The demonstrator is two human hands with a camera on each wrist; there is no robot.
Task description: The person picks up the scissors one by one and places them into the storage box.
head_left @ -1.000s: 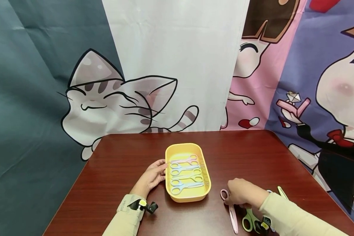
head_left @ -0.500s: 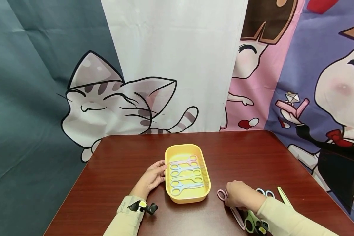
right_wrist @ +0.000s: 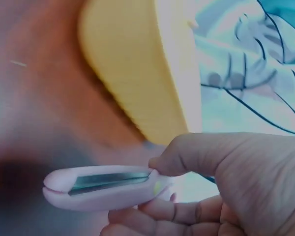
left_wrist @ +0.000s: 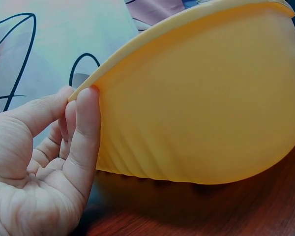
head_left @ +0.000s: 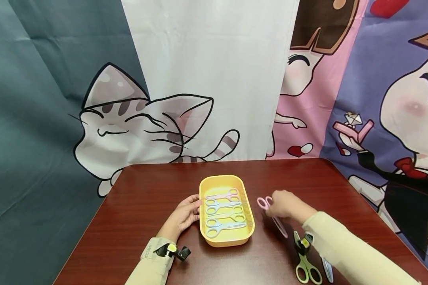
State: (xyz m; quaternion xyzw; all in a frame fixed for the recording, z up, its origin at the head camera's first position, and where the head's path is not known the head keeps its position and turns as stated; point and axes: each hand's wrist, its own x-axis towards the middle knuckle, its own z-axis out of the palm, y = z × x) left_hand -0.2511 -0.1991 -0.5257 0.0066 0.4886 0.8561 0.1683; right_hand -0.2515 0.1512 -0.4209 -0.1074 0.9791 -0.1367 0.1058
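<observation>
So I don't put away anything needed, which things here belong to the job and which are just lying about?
Belong to the job:
pink scissors, held in the right hand
yellow tray, pinched by the left hand
scissors inside the tray
probably the green scissors and partly hidden blue blade on the table

Seem just around:
cartoon backdrop
wrist cameras

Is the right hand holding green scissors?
No, the right hand holds pink scissors, while a green pair lies on the table.

No readable text, only faint, illegible marks [head_left: 151, 250] on the left cuff [head_left: 156, 259].
</observation>
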